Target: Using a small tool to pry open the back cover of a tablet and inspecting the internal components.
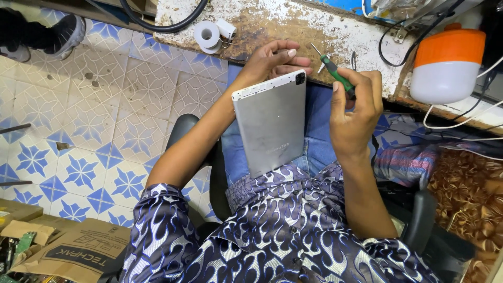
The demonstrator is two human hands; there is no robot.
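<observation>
A silver tablet [270,123] stands on my lap with its back facing me, its camera at the top right corner. My left hand [272,60] grips its top edge from behind. My right hand [353,107] holds a green-handled screwdriver [331,69] just to the right of the tablet's top corner, its thin metal tip pointing up and left, clear of the tablet.
A worn, rusty white workbench [293,23] runs along the top, bearing a roll of white tape [207,36], black cables and an orange-and-white lamp [448,65]. Blue-patterned tile floor [78,126] lies left. Cardboard boxes [63,249] sit bottom left. Another person's shoe [65,34] is top left.
</observation>
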